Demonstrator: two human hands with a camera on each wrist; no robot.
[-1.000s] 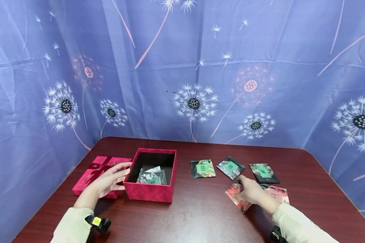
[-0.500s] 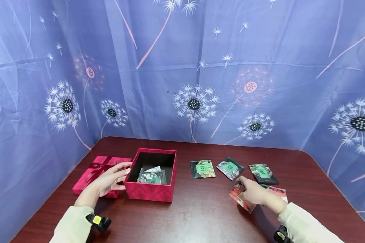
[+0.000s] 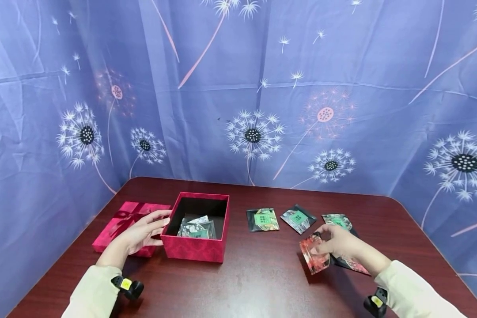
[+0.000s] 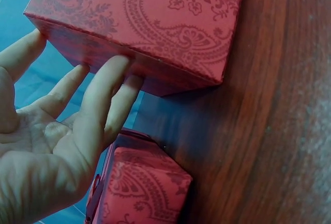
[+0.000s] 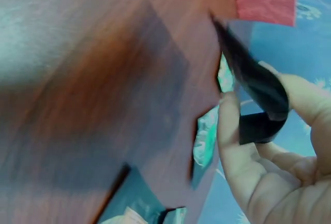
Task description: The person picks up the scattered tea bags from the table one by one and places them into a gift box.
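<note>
My left hand [image 3: 145,232] reaches to the left wall of an open red box [image 3: 194,251]. In the left wrist view its fairly straight fingertips touch the side of the box [image 4: 155,22]. Several flat sachets [image 3: 198,232] lie in the box. On the right, my right hand [image 3: 342,245] pinches a red-patterned sachet [image 3: 315,260] above the table. In the right wrist view, the dark back of this sachet [image 5: 258,87] bends between thumb and fingers. A second reddish sachet [image 3: 353,264] lies under the right hand, partly hidden.
The red box lid [image 3: 117,223] with a ribbon bow lies left of the box, behind the left hand. Three sachets with green labels, one left [image 3: 263,219], one middle [image 3: 298,218] and one right [image 3: 335,219], lie in a row on the brown table [image 3: 254,287]. A blue dandelion curtain [image 3: 198,132] hangs behind.
The right hand has lifted the red-patterned sachet off the table, tilting it and shifting it slightly right. The left hand stays at the box.
</note>
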